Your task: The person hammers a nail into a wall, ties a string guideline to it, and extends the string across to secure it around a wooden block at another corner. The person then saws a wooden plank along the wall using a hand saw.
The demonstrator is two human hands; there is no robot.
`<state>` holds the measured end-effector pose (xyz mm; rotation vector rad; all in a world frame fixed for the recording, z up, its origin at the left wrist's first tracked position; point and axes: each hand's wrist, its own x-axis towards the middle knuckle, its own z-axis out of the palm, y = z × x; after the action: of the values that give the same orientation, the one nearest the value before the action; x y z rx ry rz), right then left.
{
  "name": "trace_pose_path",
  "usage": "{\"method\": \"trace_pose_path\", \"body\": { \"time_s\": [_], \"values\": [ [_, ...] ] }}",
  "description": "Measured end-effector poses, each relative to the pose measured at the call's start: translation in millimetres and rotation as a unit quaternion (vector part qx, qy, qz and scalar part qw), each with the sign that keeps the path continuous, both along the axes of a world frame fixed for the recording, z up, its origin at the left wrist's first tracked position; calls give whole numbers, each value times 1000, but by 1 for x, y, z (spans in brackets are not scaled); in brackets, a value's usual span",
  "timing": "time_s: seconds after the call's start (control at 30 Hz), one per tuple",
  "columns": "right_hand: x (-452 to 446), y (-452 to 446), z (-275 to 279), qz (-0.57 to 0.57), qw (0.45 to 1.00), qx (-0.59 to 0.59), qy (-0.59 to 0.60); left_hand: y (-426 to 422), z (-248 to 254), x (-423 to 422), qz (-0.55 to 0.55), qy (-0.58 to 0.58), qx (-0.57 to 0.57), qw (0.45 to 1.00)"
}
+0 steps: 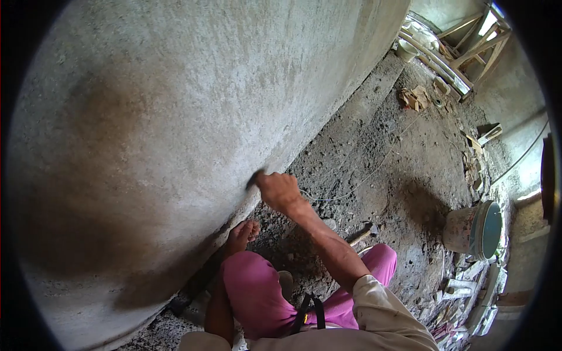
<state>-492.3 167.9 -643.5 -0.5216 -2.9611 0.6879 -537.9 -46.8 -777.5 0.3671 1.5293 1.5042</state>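
My right hand (280,190) is closed round a small dark tool (255,179), which is blurred and lies against the lower part of the grey plastered wall (193,117). Below it, near the foot of the wall, my left hand (242,233) has its fingers curled in beside my knee; whatever they hold, if anything, is hidden. A hammer (364,234) with a wooden handle rests on the dirt floor (357,140) to the right of my right forearm.
A bucket (468,231) lies at the right beside broken wood pieces (462,288). A thin wire (351,192) curves across the floor. Crumpled paper (415,98), a small white bucket (407,50) and a wooden frame (480,47) are at the back right.
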Motion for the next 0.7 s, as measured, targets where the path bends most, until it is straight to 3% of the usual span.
{"method": "trace_pose_path", "body": {
  "time_s": [0.03, 0.07, 0.17, 0.2, 0.3, 0.33, 0.4, 0.43, 0.5, 0.57, 0.63, 0.67, 0.7],
  "values": [
    [2, 0, 14, -87, 994, -46, -54, -2, -3, -1, 1, -13, 2, 1000],
    [3, 6, 8, -86, 994, -44, -53, -2, -7, -2, 3, -13, 4, 1000],
    [6, 29, -29, -61, 951, -283, 114, -4, -7, -2, 27, -5, -5, 1000],
    [6, 34, -29, -61, 950, -283, 116, -3, -4, -2, 28, 5, -18, 999],
    [5, 44, -23, -159, 823, -545, 24, -2, 2, -1, 36, 14, -42, 998],
    [3, 48, -29, -159, 823, -545, 23, -1, 2, 0, 41, 10, -52, 998],
    [0, 55, -43, -143, 747, -649, 5, -1, 0, -2, 34, 6, -56, 998],
    [0, 55, -47, -143, 748, -648, 3, 0, -1, -2, 28, 5, -59, 998],
    [3, 48, -57, -114, 669, -732, 60, 4, 1, -1, 36, 15, -61, 997],
    [5, 35, -71, -131, 650, -742, 101, 7, 4, -3, 45, 26, -64, 997],
    [8, 28, -91, -139, 616, -759, 157, 8, 3, -6, 13, 121, 10, 992],
    [8, 22, -104, -140, 616, -759, 156, 10, 2, -7, 13, 120, 9, 993],
    [4, 10, -113, -156, 694, -672, 205, 13, 1, -9, 12, 106, 19, 994]
  ]
}}
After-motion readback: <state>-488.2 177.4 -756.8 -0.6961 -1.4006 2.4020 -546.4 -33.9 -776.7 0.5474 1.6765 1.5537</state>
